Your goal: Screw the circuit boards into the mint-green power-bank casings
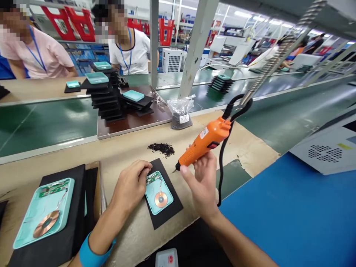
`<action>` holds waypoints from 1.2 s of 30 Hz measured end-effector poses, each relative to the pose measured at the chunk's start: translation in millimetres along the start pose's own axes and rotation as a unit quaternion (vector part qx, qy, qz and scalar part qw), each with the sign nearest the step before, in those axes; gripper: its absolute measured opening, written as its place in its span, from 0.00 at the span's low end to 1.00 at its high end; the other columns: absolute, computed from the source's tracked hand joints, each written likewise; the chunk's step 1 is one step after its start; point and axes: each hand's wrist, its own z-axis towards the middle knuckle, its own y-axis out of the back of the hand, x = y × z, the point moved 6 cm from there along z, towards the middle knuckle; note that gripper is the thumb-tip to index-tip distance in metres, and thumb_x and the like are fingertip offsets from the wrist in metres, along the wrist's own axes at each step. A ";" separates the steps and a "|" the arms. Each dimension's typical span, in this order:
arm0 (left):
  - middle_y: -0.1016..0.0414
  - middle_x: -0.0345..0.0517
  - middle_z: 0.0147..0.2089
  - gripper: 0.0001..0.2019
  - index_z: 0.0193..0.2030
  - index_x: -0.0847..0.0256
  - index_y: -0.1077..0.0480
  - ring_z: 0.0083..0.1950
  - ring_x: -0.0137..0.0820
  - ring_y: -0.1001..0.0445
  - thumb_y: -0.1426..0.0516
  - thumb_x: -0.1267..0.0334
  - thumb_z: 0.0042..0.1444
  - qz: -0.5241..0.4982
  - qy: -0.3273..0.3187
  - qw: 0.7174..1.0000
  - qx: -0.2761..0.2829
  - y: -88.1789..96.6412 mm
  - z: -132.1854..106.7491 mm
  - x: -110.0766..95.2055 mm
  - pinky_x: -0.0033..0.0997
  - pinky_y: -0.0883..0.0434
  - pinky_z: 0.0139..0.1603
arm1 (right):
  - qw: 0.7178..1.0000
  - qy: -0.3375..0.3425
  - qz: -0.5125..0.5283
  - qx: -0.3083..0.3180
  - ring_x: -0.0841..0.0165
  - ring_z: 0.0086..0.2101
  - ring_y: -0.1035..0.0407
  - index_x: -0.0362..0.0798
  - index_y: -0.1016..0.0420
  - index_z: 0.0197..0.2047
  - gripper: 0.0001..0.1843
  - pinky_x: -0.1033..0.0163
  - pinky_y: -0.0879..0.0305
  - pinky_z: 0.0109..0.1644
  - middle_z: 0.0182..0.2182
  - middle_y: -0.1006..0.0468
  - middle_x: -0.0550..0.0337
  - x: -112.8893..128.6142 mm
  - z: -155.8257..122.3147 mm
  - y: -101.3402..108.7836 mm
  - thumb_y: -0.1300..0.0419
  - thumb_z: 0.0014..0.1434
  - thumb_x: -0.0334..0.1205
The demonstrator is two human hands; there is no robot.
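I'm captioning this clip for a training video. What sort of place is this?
Probably an electronics assembly line in a factory: a green conveyor belt, stacked black trays, a teal casing with a copper coil, and an orange electric screwdriver.

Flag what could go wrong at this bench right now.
The electric screwdriver in the right hand points near the left hand, so a slip could jab fingers. The loose small black bits lie just above the teal tray and could get knocked onto its copper coil.
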 end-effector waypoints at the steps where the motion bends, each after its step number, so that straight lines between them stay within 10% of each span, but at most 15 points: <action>1: 0.16 0.45 0.44 0.10 0.45 0.54 0.22 0.45 0.39 0.20 0.46 0.65 0.72 -0.013 -0.007 1.000 -0.005 1.8 -0.6 -2.4 0.38 0.29 0.47 | 0.999 -0.010 0.033 -0.012 0.57 0.59 0.23 0.53 0.34 0.65 0.26 0.46 0.24 0.66 0.60 0.22 0.48 0.5 13.6 -6.6 0.31 0.69 0.42; 7: 0.18 0.48 0.45 0.10 0.44 0.56 0.19 0.46 0.38 0.21 0.43 0.61 0.71 -0.153 0.067 0.986 -0.021 7.4 -4.1 -4.0 0.36 0.29 0.47 | 0.978 -0.019 0.197 0.070 0.70 0.22 0.29 0.50 0.26 0.47 0.12 0.61 0.30 0.30 0.26 0.27 0.71 19.1 78.6 -49.1 0.28 0.65 0.38; 13: 0.33 0.36 0.27 0.24 0.40 0.60 0.23 0.23 0.23 0.44 0.36 0.38 0.67 -0.400 0.187 0.897 0.017 -5.3 -7.0 1.3 0.27 0.45 0.26 | 0.945 0.004 0.313 0.099 0.72 0.17 0.36 0.54 0.30 0.42 0.16 0.61 0.32 0.23 0.21 0.34 0.76 58.3 109.9 -77.1 0.26 0.62 0.45; 19: 0.35 0.34 0.24 0.25 0.37 0.61 0.26 0.22 0.21 0.47 0.36 0.38 0.67 -0.493 0.224 0.840 0.047 -10.7 -10.5 -3.7 0.26 0.51 0.25 | 0.928 -0.014 0.361 0.088 0.74 0.13 0.44 0.56 0.32 0.41 0.17 0.64 0.38 0.19 0.19 0.40 0.78 64.9 98.4 -88.2 0.27 0.67 0.51; 36: 0.36 0.34 0.27 0.22 0.36 0.62 0.27 0.22 0.19 0.49 0.35 0.42 0.69 -0.514 0.245 0.820 0.061 -17.8 -12.2 -7.0 0.27 0.54 0.25 | 0.928 -0.034 0.356 0.103 0.75 0.14 0.43 0.56 0.35 0.42 0.17 0.65 0.35 0.20 0.19 0.38 0.80 63.5 79.8 -84.3 0.29 0.70 0.48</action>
